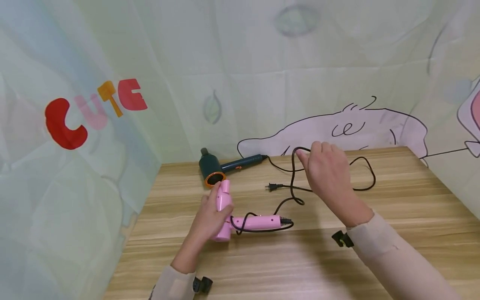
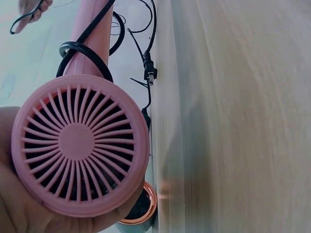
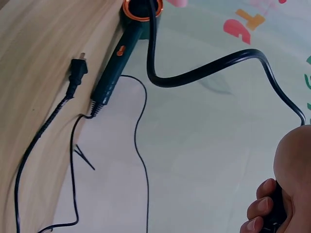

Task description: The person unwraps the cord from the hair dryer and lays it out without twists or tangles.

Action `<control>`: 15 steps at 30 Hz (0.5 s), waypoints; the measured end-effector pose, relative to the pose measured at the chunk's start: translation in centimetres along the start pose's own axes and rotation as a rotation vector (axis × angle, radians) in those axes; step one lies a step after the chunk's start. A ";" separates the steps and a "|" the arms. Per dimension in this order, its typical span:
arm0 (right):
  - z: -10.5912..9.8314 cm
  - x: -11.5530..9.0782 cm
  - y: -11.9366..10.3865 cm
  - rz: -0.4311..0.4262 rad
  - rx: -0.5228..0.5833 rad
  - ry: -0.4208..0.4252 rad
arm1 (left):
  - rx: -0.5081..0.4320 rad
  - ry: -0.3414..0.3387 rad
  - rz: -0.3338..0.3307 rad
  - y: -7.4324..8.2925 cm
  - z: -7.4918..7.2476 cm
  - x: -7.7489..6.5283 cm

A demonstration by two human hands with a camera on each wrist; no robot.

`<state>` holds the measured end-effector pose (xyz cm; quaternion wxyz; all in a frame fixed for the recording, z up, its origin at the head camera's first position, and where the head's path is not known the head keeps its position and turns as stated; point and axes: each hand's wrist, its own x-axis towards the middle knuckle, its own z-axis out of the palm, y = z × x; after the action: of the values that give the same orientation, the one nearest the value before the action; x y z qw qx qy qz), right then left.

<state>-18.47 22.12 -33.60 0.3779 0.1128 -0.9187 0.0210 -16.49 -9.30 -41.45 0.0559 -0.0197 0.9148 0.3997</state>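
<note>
My left hand (image 1: 208,217) grips the pink hair dryer (image 1: 258,223) round its head, with the handle pointing right. In the left wrist view, the dryer's slatted round vent (image 2: 77,141) faces the camera and my fingers (image 2: 109,218) curl beneath it. Black cord (image 1: 262,230) loops around the handle. My right hand (image 1: 330,173) is raised at the right and holds the pink dryer's power cord (image 3: 209,73), which runs slack between the hands. In the right wrist view, the fingers (image 3: 262,206) curl round a black piece of it, partly hidden by the palm.
A dark green hair dryer (image 1: 241,163) with an orange ring lies at the back of the wooden table (image 1: 262,266), just behind the pink one. Its thin cord and a black two-pin plug (image 1: 273,187) lie to the right. Printed cloth (image 1: 243,83) hangs behind the table.
</note>
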 end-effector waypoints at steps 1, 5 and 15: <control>-0.3 0.1 -0.1 -0.002 0.005 0.004 | 0.002 -0.002 -0.005 0.0 0.0 0.0; -1.6 0.6 -0.5 0.021 0.036 0.002 | 0.002 -0.009 -0.020 -0.1 0.0 0.1; -4.9 0.5 -1.6 0.028 0.146 0.081 | 0.013 0.000 -0.030 -0.6 0.3 0.6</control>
<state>-15.10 21.02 -29.82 0.4050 0.1261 -0.9003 0.0978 -17.00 -9.50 -42.11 0.0618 -0.0334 0.9169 0.3928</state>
